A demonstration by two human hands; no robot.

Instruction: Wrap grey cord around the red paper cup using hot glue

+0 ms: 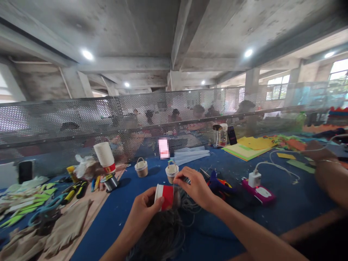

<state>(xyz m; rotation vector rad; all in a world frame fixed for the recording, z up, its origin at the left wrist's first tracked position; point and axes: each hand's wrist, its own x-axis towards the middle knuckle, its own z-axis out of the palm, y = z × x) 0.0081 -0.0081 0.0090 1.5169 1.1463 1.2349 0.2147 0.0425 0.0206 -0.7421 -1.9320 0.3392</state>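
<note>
The person's left hand [143, 208] held a red and white paper cup [167, 197] above the near middle of the blue surface [108, 221], pinching it between thumb and fingers. The cup lay tipped on its side, its white part toward the left hand and its red band toward the right. The right hand [197, 186] was raised just beside the other end of the cup, its thumb and forefinger pressed together; whether they pinched a strand could not be told. A small dark thing [187, 179] showed under the right hand, too blurred to name. Loose grey strands [165, 232] lay in a tangle below and behind the cup.

Beyond the hands stood two little buckets with looped handles, one [141, 169] farther left and upright, the other [170, 177] close to the right hand. To the left, a stack of white cups [104, 154] stood tilted near a spool [110, 182], with a glove [69, 223] and blue-handled scissors [46, 210] nearer the person. To the right, a blue and orange tool [219, 183] lay near a purple power strip [261, 192], which had a white charger [255, 179] plugged in. Yellow and green sheets [247, 150] lay behind, and another person's arm [330, 177] showed at the right edge
</note>
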